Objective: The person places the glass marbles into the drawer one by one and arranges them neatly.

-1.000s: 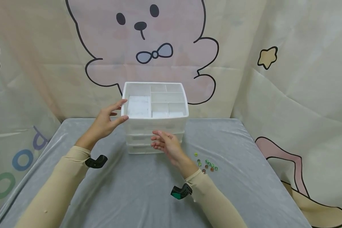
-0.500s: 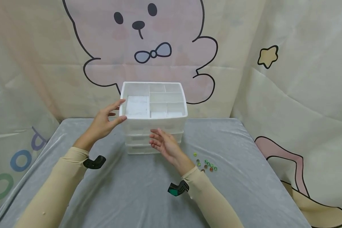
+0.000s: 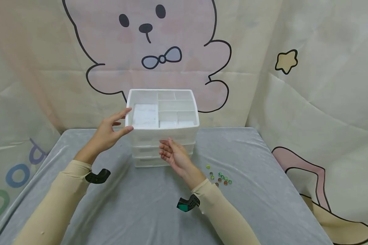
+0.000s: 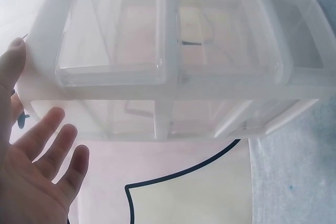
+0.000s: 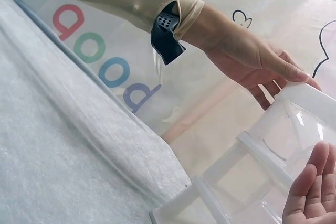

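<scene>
A white and translucent plastic drawer unit (image 3: 159, 132) stands on a pale grey cloth (image 3: 135, 207), flanked by a person's two bare hands. The left hand (image 3: 105, 134) rests against the unit's left side, thumb at the front corner of the rim and forefinger farther back, its fingers extended rather than clenched. The right hand (image 3: 176, 158) is before the unit's front, fingers loosely bent and grasping nothing; whether its fingertips touch the drawers cannot be told.

Only the head view shows the small glass marbles (image 3: 225, 182) in green, yellow-green and brown, scattered on the cloth to the right of the unit's front, about eleven by count. It alone also reveals the unit's open top tray (image 3: 144, 115), split into six compartments: one large at left, five smaller at right. Three drawers (image 3: 147, 151) are stacked below it.

The left wrist view looks closely at the clear panels and white frame, with three spread fingers (image 4: 55, 145) under the thumb. The right wrist view takes in four coloured letters (image 5: 102, 73) on the backdrop beyond the unit; the head view has three, plus a red sliver. Two black wrist devices (image 3: 98, 176), one per sleeve, sit nearer the camera than the unit.
</scene>
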`<move>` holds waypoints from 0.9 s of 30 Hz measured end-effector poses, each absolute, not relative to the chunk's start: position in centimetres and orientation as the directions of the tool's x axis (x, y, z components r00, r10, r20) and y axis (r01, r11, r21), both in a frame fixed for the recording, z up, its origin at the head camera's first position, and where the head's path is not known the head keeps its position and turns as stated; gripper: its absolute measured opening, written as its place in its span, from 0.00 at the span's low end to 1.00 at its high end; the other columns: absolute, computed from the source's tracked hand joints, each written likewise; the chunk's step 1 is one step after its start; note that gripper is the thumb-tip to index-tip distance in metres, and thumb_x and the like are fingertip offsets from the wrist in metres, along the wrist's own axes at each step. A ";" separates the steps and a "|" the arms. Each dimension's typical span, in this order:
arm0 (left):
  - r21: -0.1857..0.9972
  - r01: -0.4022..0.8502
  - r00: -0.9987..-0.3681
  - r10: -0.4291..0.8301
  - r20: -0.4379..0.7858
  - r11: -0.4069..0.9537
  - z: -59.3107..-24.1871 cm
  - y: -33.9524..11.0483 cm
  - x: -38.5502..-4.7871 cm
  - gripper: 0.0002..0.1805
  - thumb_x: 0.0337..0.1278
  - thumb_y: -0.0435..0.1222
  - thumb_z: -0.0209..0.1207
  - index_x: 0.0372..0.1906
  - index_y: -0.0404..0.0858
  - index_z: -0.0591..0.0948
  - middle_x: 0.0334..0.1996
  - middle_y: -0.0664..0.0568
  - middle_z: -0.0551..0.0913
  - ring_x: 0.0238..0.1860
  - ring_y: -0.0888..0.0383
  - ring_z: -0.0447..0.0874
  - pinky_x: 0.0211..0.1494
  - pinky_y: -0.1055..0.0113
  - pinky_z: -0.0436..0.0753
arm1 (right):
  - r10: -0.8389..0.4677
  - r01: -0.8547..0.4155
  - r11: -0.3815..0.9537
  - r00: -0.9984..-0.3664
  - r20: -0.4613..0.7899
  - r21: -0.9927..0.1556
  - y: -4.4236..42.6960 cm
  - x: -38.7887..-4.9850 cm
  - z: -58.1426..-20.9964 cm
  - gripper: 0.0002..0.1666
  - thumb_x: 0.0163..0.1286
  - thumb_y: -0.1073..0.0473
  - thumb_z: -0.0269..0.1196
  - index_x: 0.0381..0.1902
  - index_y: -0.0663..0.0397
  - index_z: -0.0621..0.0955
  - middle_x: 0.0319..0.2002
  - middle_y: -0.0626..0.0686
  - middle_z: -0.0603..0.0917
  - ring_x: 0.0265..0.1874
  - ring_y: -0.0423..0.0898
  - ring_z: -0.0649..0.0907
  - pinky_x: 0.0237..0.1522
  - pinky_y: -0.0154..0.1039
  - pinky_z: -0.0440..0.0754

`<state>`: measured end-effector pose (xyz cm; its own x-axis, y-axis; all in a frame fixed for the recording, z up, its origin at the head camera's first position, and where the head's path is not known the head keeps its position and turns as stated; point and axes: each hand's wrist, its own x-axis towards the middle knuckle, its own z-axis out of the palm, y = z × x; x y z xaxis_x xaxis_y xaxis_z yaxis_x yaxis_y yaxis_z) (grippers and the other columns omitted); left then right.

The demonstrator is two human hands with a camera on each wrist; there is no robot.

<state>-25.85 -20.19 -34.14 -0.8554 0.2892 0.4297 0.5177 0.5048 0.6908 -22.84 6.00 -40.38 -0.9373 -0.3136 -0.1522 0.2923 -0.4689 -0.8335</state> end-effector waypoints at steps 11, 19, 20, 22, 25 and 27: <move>0.676 0.510 -0.860 0.303 0.410 0.531 -33.5 -20.2 -25.5 0.38 0.65 0.35 0.65 0.77 0.37 0.64 0.76 0.38 0.65 0.69 0.37 0.68 0.67 0.37 0.69 | -0.318 0.308 -0.463 -0.933 -0.168 -0.831 6.1 -22.2 -40.5 0.26 0.83 0.48 0.45 0.57 0.65 0.76 0.29 0.42 0.86 0.27 0.36 0.83 0.36 0.29 0.81; 0.672 0.509 -0.861 0.307 0.406 0.538 -33.6 -20.5 -25.5 0.38 0.65 0.36 0.65 0.77 0.38 0.64 0.76 0.38 0.65 0.70 0.36 0.68 0.67 0.37 0.69 | -0.338 0.317 -0.438 -0.925 -0.172 -0.842 6.2 -21.5 -40.3 0.29 0.83 0.48 0.44 0.63 0.68 0.72 0.29 0.41 0.85 0.28 0.36 0.83 0.37 0.29 0.81; 0.672 0.509 -0.861 0.307 0.405 0.539 -33.6 -20.5 -25.5 0.38 0.65 0.36 0.65 0.77 0.38 0.64 0.76 0.38 0.65 0.70 0.36 0.68 0.67 0.37 0.69 | -0.339 0.315 -0.439 -0.925 -0.169 -0.842 6.2 -21.5 -40.3 0.28 0.83 0.48 0.44 0.62 0.68 0.73 0.29 0.41 0.85 0.28 0.35 0.83 0.37 0.29 0.81; 0.672 0.506 -0.863 0.306 0.403 0.541 -33.5 -20.4 -25.4 0.38 0.65 0.36 0.65 0.77 0.38 0.64 0.76 0.38 0.64 0.70 0.36 0.67 0.67 0.36 0.69 | -0.341 0.310 -0.441 -0.926 -0.162 -0.842 6.3 -21.3 -40.3 0.28 0.83 0.48 0.44 0.62 0.67 0.74 0.29 0.41 0.86 0.28 0.35 0.83 0.37 0.29 0.81; 0.673 0.503 -0.864 0.305 0.400 0.543 -33.5 -20.4 -25.5 0.38 0.65 0.36 0.65 0.77 0.39 0.63 0.76 0.38 0.64 0.70 0.36 0.67 0.67 0.36 0.69 | -0.345 0.314 -0.444 -0.924 -0.164 -0.839 6.4 -21.1 -40.3 0.29 0.83 0.47 0.44 0.62 0.67 0.74 0.29 0.41 0.86 0.28 0.35 0.83 0.37 0.29 0.81; 0.672 0.505 -0.863 0.306 0.402 0.541 -33.5 -20.3 -25.5 0.38 0.65 0.35 0.65 0.77 0.39 0.64 0.76 0.38 0.64 0.70 0.36 0.68 0.67 0.36 0.69 | -0.345 0.316 -0.445 -0.924 -0.165 -0.838 6.4 -21.0 -40.3 0.30 0.83 0.46 0.44 0.63 0.68 0.73 0.29 0.41 0.86 0.28 0.36 0.83 0.37 0.29 0.81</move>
<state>-25.49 -20.32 -33.53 -0.8630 0.3058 0.4022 0.5051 0.5415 0.6720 -20.96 6.42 -40.31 -0.9240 -0.3447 -0.1654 0.3159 -0.4449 -0.8380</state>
